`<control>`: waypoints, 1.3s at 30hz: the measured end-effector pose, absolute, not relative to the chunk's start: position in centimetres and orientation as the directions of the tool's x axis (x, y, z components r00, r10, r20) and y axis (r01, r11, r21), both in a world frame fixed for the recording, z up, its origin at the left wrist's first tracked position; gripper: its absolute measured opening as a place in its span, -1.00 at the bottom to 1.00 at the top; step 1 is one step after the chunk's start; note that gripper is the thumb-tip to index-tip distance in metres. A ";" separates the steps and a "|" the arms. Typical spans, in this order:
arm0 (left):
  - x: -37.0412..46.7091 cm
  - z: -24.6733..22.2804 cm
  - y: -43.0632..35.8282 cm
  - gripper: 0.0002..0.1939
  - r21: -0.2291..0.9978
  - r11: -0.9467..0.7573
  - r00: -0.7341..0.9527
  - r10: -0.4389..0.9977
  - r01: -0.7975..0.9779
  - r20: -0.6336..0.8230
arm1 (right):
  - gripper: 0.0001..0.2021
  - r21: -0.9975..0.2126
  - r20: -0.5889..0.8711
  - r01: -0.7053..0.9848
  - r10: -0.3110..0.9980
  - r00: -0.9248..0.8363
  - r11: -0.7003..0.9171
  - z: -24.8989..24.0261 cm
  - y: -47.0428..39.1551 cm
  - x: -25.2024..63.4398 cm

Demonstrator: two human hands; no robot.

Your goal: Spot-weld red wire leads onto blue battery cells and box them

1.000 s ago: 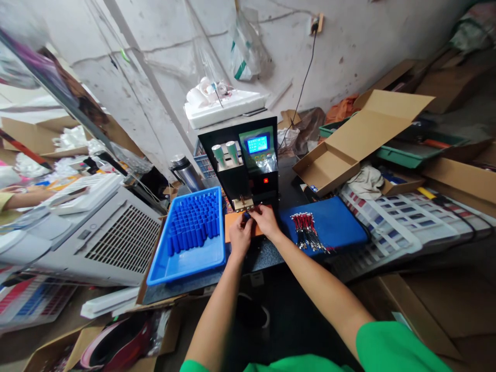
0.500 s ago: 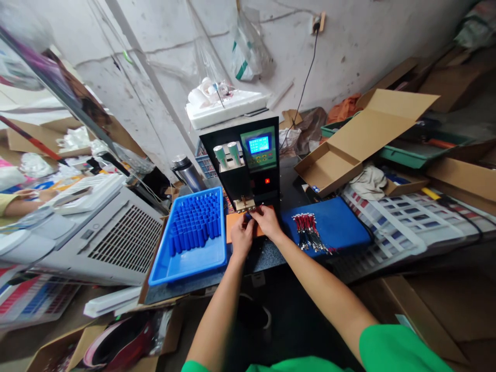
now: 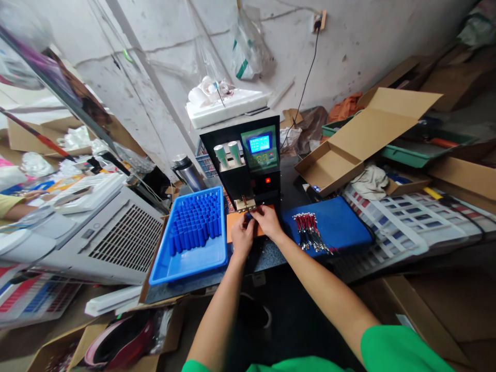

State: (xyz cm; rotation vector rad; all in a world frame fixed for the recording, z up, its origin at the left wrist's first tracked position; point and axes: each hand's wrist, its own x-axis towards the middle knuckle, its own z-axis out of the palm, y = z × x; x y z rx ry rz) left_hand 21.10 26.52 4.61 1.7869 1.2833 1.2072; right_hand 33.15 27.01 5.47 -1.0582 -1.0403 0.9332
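Note:
At the spot welder (image 3: 258,186) both hands are close together, just under its electrodes (image 3: 245,203). My left hand (image 3: 242,237) is closed around a blue battery cell (image 3: 248,217), mostly hidden by the fingers. Pinched at the front of the welder, my right hand (image 3: 267,221) meets the cell's end; whatever lies between its fingertips is too small to make out. Beneath both hands lies an orange board (image 3: 233,219). Rows of blue cells stand in a blue tray (image 3: 165,271) on the left. Red and black wire leads (image 3: 308,231) lie bunched on a blue pad (image 3: 341,227) at right.
A steel flask (image 3: 188,170) stands behind the tray. White foam (image 3: 225,106) tops the welder. An open cardboard box (image 3: 333,165) and a white crate (image 3: 391,222) are at right. A grey air cooler (image 3: 124,232) stands left, with another person's arm (image 3: 19,207) beyond it.
My hands stay in the same place at the welder. The view has shifted very slightly, and the co-worker's arm at far left has moved a little.

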 end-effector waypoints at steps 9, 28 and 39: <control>21.2 4.6 26.6 -0.69 0.876 -0.345 0.124 0.939 0.338 0.322 | -0.65 -0.970 0.190 -0.106 0.955 0.229 0.219 5.4 27.0 33.6; 21.6 5.4 26.5 -0.72 0.901 -0.324 0.111 0.946 0.288 0.304 | -0.56 -0.975 -0.023 -0.221 0.998 0.051 -0.011 6.3 25.7 36.1; 20.0 5.5 25.5 -0.64 0.920 -0.317 0.006 0.946 0.230 0.325 | -0.58 -0.966 -0.035 -0.259 0.998 0.059 -0.019 6.3 25.6 36.3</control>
